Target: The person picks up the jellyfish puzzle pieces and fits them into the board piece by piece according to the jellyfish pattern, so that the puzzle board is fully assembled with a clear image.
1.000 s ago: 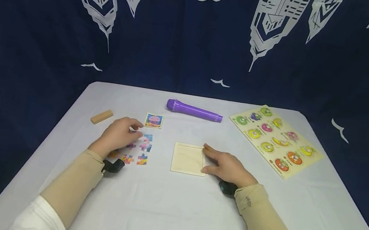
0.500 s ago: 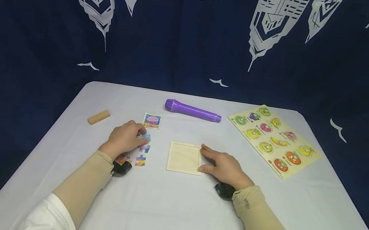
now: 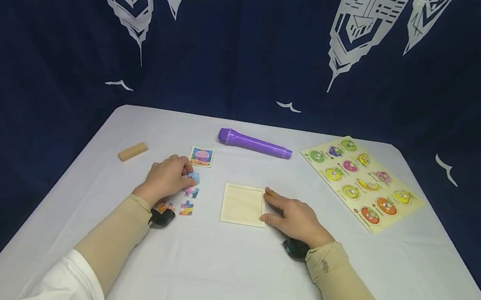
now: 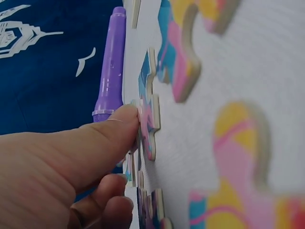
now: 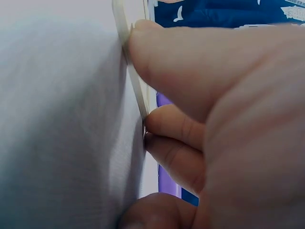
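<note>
My left hand (image 3: 166, 178) is over a group of jigsaw puzzle pieces, its thumb and fingers pinching a light blue puzzle piece (image 3: 194, 177) at the group's upper right. More printed pieces lie below and under the hand, such as a yellow-and-blue one (image 3: 186, 208); some are partly hidden. In the left wrist view, the thumb covers most of the pinched piece, beside a pink-and-blue piece (image 4: 150, 126). A shallow wooden puzzle tray (image 3: 242, 206) lies flat to the right. My right hand (image 3: 297, 219) rests against its right edge, thumb and fingertips spread along that side.
A small jellyfish picture card (image 3: 201, 157) lies behind the pieces. Further back is a purple toy microphone (image 3: 254, 143). A wooden block (image 3: 132, 152) sits at left, and a fruit-printed board (image 3: 361, 183) lies at right. A dark blue curtain (image 3: 254, 58) hangs behind the table.
My left hand has moved right across the pieces, and its thumb and fingers have come together on the light blue piece. My right hand stays at the tray's edge.
</note>
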A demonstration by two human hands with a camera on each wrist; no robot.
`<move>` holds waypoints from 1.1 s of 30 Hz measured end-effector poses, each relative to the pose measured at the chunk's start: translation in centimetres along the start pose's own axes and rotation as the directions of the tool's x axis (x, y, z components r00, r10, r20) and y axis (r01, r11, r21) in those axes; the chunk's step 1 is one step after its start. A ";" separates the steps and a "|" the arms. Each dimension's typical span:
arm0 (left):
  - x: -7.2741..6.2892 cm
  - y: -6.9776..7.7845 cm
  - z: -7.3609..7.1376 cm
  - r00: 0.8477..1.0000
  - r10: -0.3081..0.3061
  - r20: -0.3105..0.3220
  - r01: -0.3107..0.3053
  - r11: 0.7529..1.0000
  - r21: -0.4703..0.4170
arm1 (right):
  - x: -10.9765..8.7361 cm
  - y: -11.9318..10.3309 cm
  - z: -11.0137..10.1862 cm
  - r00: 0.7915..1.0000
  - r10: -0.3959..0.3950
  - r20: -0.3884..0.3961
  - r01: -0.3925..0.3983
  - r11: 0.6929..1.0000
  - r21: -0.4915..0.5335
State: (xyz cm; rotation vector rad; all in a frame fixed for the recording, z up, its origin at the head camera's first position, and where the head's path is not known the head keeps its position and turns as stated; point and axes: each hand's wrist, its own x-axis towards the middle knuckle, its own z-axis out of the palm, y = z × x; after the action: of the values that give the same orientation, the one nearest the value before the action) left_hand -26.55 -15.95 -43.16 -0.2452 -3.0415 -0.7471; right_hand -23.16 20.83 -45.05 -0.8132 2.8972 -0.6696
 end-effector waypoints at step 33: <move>-0.3 8.9 3.0 0.993 0.094 -0.077 -0.120 0.847 -0.517 | 0.0 0.0 -0.3 0.999 -0.033 -0.009 0.033 0.999 0.018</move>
State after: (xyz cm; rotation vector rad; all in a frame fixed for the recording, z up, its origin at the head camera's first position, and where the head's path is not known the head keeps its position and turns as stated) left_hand -24.76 -6.82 -41.73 -0.3826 -2.6800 -1.5314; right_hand -23.21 20.90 -44.79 -0.8596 2.8871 -0.7022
